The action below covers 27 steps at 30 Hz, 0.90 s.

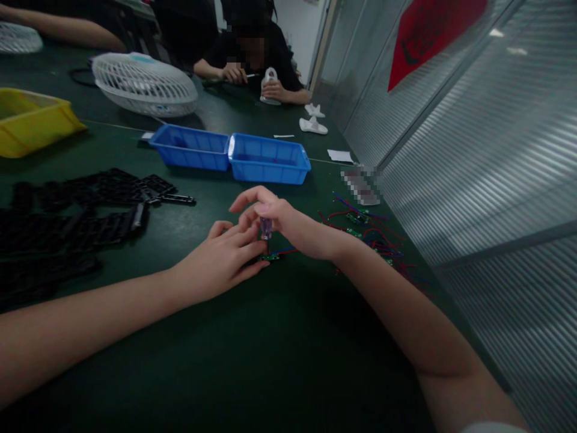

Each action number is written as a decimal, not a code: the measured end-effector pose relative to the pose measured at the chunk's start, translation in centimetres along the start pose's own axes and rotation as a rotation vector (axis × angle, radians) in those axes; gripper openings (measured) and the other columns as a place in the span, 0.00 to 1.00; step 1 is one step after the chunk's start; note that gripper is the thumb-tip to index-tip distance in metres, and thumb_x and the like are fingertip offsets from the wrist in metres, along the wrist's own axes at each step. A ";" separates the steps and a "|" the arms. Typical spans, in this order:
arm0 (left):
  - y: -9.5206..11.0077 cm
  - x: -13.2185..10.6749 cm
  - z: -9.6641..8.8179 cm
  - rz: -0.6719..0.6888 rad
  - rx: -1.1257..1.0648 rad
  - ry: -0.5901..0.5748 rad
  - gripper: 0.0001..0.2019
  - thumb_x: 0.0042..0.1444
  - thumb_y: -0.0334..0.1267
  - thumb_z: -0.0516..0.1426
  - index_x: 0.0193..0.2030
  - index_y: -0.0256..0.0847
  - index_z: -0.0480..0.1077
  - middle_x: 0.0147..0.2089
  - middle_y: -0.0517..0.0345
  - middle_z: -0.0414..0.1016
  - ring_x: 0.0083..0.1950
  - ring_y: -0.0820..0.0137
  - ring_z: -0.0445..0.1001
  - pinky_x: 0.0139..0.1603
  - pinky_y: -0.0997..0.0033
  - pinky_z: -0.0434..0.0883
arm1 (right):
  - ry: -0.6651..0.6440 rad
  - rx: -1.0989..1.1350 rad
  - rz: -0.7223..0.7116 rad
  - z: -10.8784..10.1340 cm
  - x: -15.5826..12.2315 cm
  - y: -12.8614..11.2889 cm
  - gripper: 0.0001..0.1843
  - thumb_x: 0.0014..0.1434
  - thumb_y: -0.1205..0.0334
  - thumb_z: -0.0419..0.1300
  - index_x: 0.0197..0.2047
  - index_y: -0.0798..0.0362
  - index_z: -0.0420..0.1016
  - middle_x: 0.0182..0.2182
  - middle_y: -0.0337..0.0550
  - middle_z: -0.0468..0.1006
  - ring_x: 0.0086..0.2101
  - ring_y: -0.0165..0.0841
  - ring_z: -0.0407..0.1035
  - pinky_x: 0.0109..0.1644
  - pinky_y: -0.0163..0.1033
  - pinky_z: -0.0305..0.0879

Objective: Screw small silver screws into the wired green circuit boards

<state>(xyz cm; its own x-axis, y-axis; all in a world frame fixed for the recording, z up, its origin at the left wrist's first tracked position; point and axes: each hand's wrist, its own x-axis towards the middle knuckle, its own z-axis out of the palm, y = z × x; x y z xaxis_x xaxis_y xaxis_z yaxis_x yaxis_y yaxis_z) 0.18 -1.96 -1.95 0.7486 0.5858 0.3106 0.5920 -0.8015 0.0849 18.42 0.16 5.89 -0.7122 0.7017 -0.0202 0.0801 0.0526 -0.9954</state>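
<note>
My right hand (279, 219) pinches a small screwdriver with a purple handle (265, 227), held upright with its tip down on a small green circuit board (271, 257) that has red and blue wires. My left hand (225, 255) lies flat on the dark green table, fingers pressed on the board's left side and holding it in place. Much of the board is hidden under the fingers.
Several more wired green boards (367, 231) lie to the right. Black plastic parts (85, 210) are piled at the left. Two blue bins (232, 157), a yellow bin (31, 120) and a white fan grille (144, 84) stand behind. Another person works at the far end, and a ribbed glass wall runs along the right.
</note>
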 end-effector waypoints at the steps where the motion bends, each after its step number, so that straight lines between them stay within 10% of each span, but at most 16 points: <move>1: 0.0 0.0 -0.1 -0.005 0.004 -0.010 0.13 0.67 0.48 0.49 0.47 0.45 0.70 0.47 0.52 0.73 0.49 0.57 0.69 0.47 0.56 0.56 | 0.025 -0.096 0.017 -0.4 -0.4 -0.6 0.06 0.63 0.62 0.48 0.43 0.51 0.61 0.32 0.35 0.65 0.30 0.27 0.61 0.33 0.33 0.60; 10: 0.3 0.3 -0.4 -0.027 -0.025 -0.043 0.11 0.67 0.48 0.49 0.45 0.46 0.68 0.40 0.56 0.69 0.45 0.62 0.68 0.46 0.58 0.55 | 0.010 -0.786 -0.363 -2.9 -3.2 -4.1 0.05 0.68 0.61 0.53 0.40 0.55 0.64 0.32 0.35 0.68 0.32 0.24 0.63 0.37 0.30 0.58; 27: 0.3 0.2 -0.5 -0.041 -0.021 -0.053 0.11 0.66 0.47 0.50 0.46 0.47 0.69 0.39 0.58 0.68 0.43 0.63 0.68 0.47 0.59 0.55 | 0.095 -1.337 -0.270 -2.9 -5.8 -7.2 0.03 0.64 0.64 0.58 0.39 0.54 0.72 0.37 0.38 0.75 0.36 0.27 0.66 0.37 0.33 0.53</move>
<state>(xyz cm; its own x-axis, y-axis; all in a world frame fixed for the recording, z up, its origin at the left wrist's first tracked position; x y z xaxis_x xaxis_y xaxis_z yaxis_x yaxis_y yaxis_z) 0.40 -2.17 -1.38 0.7390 0.6232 0.2559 0.6164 -0.7787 0.1166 24.00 -2.27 13.44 -0.7672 0.6029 0.2187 0.5927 0.7968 -0.1175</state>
